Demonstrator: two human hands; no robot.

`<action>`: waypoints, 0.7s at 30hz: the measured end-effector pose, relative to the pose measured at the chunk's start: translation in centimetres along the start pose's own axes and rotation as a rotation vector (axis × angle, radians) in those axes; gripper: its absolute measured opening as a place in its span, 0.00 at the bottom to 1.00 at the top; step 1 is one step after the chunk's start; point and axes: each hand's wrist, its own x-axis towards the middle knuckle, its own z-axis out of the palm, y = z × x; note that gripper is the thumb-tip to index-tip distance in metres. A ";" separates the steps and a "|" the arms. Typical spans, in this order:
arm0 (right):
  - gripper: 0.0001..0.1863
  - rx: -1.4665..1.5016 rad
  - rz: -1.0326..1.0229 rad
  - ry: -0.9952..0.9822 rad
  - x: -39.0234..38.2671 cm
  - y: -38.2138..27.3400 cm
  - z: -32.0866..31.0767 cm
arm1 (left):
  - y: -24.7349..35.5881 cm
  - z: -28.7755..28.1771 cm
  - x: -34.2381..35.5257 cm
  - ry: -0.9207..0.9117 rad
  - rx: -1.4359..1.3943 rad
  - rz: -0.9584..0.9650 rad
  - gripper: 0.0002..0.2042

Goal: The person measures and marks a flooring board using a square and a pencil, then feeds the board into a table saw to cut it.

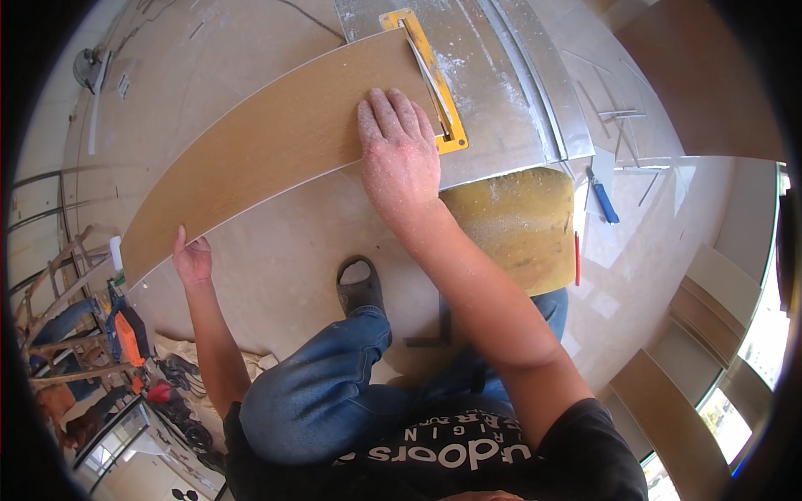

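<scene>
A long thin brown board [251, 134] reaches from the lower left up to a yellow metal frame [452, 143] set in a dusty grey metal work surface [501, 100]. My left hand [193, 257] grips the near edge at the board's far-left end, thumb up along it. My dusty right hand [397, 159] lies flat on the board's right part, beside the yellow frame, fingers extended. A narrow pale strip shows along the board's end inside the frame. Below the work surface is a worn yellow padded block [510, 221].
A blue-handled tool [604, 196] and a red stick [577, 259] lie right of the block. Large brown panels [652, 417] lean at the right. At left is a clutter of wooden pieces and tools [126, 338]. My sandalled foot [359, 284] is on the floor below the board.
</scene>
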 end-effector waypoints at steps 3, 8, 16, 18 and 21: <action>0.23 0.028 0.006 0.023 -0.1 -0.1 0.0 | 0.1 -0.1 -0.1 0.013 -0.008 0.004 0.16; 0.23 0.020 0.007 0.017 -0.2 0.0 -0.2 | -0.5 1.0 -0.7 0.039 0.013 0.019 0.16; 0.24 0.028 0.013 -0.006 -0.3 -0.2 -0.6 | -0.2 1.6 -1.4 0.025 0.004 -0.004 0.16; 0.24 0.027 0.016 -0.009 -0.4 -0.2 -0.6 | -0.2 1.7 -1.5 0.029 0.008 -0.001 0.16; 0.24 -0.001 0.012 -0.035 -0.5 -0.2 -0.7 | -0.2 1.6 -1.6 0.020 0.004 -0.012 0.16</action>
